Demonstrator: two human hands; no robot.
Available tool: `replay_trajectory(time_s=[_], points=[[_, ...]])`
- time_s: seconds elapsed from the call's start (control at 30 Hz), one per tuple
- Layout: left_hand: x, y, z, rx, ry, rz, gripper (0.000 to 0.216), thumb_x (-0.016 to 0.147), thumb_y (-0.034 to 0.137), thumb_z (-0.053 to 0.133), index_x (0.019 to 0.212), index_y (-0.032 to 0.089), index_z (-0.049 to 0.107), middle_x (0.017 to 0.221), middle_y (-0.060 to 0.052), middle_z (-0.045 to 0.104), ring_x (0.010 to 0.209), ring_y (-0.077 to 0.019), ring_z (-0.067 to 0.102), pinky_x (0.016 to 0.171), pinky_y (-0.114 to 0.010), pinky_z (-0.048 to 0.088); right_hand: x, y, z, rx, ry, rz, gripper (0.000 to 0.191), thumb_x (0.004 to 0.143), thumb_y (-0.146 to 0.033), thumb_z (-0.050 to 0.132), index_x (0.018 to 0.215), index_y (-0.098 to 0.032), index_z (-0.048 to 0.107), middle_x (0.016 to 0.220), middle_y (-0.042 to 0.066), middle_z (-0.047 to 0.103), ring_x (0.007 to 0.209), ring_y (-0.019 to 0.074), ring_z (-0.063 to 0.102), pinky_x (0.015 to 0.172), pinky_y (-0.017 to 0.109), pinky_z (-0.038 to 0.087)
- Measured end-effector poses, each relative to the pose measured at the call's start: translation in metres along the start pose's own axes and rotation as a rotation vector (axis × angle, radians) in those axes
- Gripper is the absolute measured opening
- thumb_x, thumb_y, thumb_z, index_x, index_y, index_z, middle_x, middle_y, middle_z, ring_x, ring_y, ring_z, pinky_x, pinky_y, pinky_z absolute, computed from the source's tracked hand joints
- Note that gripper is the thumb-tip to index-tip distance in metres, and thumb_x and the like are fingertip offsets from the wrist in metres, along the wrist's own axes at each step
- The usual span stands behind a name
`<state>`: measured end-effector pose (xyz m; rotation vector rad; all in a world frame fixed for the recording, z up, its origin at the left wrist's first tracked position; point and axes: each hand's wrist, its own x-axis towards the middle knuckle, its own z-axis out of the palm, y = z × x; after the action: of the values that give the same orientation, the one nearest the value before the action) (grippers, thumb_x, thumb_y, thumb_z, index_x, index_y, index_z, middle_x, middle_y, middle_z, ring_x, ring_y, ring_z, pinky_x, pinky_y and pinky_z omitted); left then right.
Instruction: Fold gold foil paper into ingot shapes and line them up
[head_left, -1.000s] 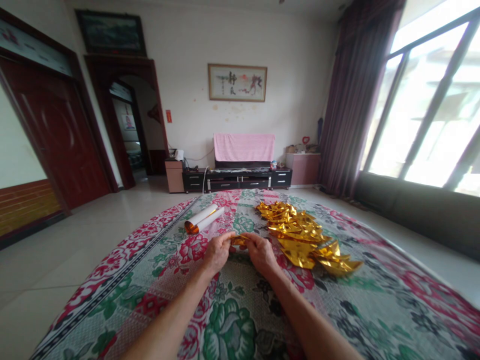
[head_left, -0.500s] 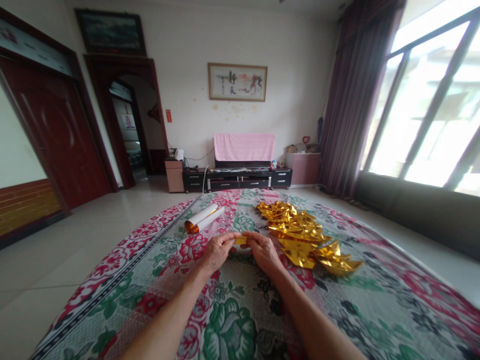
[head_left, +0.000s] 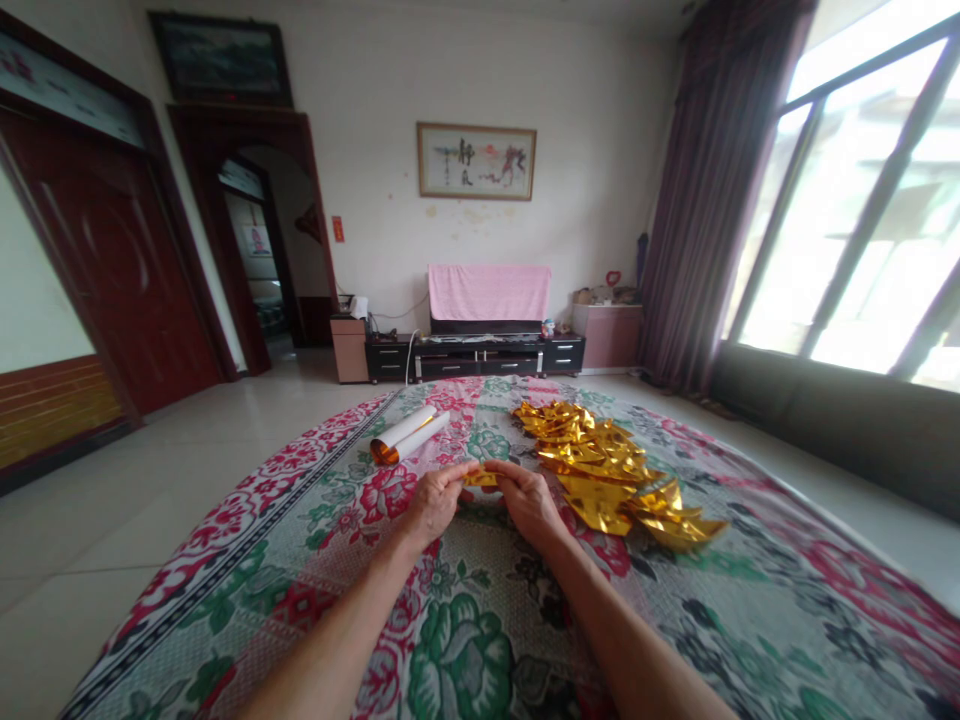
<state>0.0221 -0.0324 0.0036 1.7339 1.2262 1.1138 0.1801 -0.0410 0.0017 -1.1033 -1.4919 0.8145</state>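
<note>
Pinching folded gold foil paper (head_left: 481, 479) with left hand (head_left: 435, 506) and right hand (head_left: 529, 506), close together; could tear if tugged unevenly.

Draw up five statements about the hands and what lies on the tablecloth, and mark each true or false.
1. The left hand and right hand both hold one small gold piece. True.
2. The gold pile lies left of the hands. False: it lies to their right.
3. The rolled paper shows white outside and gold inside. True.
4. The right hand grips the rolled paper. False: that lies on the tablecloth, apart from both hands.
5. The tablecloth is plain white. False: it has red and green flowers.
</note>
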Motion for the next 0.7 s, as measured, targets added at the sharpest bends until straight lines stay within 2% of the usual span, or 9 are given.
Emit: replay_trajectory(time_s=[0.23, 0.33, 0.5, 0.7], points=[[0.0008, -0.0024, 0.0021, 0.02, 0.025, 0.03, 0.047, 0.073, 0.013, 0.036, 0.112, 0.019, 0.062, 0.104, -0.002, 0.068, 0.076, -0.0131, 0.065, 0.071, -0.024, 0.053, 0.0009, 0.0067, 0.0004, -0.08, 0.034, -0.054, 0.036, 0.074, -0.027, 0.042, 0.097, -0.019, 0.069, 0.064, 0.0, 0.066, 0.062, 0.0152, 0.06, 0.057, 0.024, 0.049], [0.0008, -0.0028, 0.0023, 0.01, 0.039, 0.035, 0.047, 0.073, 0.013, 0.036, 0.112, 0.019, 0.062, 0.109, -0.003, 0.066, 0.077, -0.0135, 0.065, 0.069, -0.024, 0.053, 0.0018, 0.0077, 0.0002, -0.081, 0.029, -0.064, 0.037, 0.074, -0.026, 0.042, 0.098, -0.019, 0.069, 0.068, 0.001, 0.067, 0.062, 0.0144, 0.06, 0.06, 0.025, 0.049], [0.0007, -0.001, 0.001, -0.016, 0.033, -0.046, 0.047, 0.075, 0.015, 0.037, 0.118, 0.016, 0.057, 0.091, -0.004, 0.071, 0.072, -0.0147, 0.065, 0.059, -0.023, 0.052, 0.0036, 0.0093, -0.0004, -0.035, 0.021, -0.046, 0.036, 0.075, -0.028, 0.044, 0.1, -0.018, 0.068, 0.082, 0.003, 0.069, 0.07, 0.0152, 0.062, 0.06, 0.024, 0.049], [-0.0002, 0.0011, 0.0013, 0.034, 0.039, 0.023, 0.046, 0.076, 0.015, 0.039, 0.118, 0.019, 0.057, 0.102, -0.003, 0.068, 0.073, -0.0126, 0.064, 0.063, -0.022, 0.052, 0.004, 0.0094, 0.001, 0.035, 0.058, 0.013, 0.043, 0.073, -0.031, 0.047, 0.111, -0.014, 0.059, 0.073, 0.003, 0.069, 0.059, 0.0141, 0.06, 0.054, 0.024, 0.048]])
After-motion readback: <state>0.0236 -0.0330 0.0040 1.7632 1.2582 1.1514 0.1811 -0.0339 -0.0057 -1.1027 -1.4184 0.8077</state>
